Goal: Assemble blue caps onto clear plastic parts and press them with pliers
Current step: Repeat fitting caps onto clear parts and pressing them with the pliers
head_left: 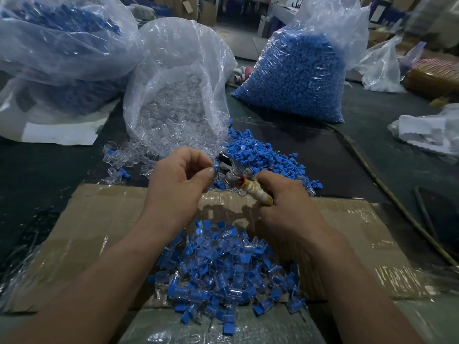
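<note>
Where the dark table (323,155) stretches toward its far edge, three clear plastic sacks stand in a row. The left sack (62,45), at the far left corner, holds blue pieces. The middle sack (178,78) lies with its mouth open toward the person and is filled with clear plastic parts (169,112). The right sack (295,78) is packed tight with blue caps (293,95). At the near edge an open cardboard box (104,219) spreads its taped flaps, and a heap of capped parts (223,274), clear with blue, lies inside it. Just beyond the box, right of the middle, a loose pile of caps (260,155) rests on the table. Stray clear pieces (129,160) lie scattered to its left at the middle sack's mouth. Above the box's far flap, the right hand (288,204) wraps its curled fingers round the tape-wound handles of the pliers (238,177). The metal head of the pliers points up and left. The left hand (178,180) pinches a small blue-and-clear part (216,168) between thumb and fingertips, right at the plier head. Whether the jaws touch it cannot be told.
</note>
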The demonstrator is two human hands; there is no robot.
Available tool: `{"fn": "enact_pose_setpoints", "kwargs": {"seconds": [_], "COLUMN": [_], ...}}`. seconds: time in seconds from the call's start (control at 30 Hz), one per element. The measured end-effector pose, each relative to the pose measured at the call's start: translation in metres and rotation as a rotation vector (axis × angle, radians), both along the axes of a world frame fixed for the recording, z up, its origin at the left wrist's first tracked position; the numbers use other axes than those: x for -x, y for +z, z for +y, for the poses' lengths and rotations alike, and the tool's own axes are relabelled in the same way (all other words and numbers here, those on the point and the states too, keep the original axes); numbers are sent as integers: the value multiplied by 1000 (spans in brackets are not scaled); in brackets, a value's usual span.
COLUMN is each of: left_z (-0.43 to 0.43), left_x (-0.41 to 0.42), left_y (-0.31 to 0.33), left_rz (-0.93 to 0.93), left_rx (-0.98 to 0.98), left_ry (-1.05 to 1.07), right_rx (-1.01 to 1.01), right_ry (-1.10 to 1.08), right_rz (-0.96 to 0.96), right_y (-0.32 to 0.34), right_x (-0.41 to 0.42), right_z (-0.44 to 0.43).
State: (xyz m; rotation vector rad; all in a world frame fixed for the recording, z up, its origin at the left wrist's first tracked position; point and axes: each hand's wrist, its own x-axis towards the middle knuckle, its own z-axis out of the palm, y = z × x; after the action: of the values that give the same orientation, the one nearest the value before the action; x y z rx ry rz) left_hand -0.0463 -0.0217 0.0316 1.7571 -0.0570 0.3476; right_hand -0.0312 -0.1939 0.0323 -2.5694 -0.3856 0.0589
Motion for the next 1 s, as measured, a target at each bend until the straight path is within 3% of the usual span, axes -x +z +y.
{"fn": "enact_pose_setpoints", "kwargs": {"seconds": [0.37, 0.53, 0.73, 1.0], "left_z": [1, 10, 12, 2], "left_x": [1, -4, 6, 11], "left_y": [0, 0, 11, 10], "left_rz": [1, 48, 190, 311], "left_rx": [-43, 107, 260, 29], "left_ry": [34, 90, -281, -619], "right_rx": [38, 49, 63, 177], "right_ry": [21, 2, 50, 34], "right_rz": [-91, -52, 30, 117], "right_y": [-5, -5, -3, -6], "right_x": [-1, -6, -5, -11], "right_z": [1, -8, -10, -13]}}
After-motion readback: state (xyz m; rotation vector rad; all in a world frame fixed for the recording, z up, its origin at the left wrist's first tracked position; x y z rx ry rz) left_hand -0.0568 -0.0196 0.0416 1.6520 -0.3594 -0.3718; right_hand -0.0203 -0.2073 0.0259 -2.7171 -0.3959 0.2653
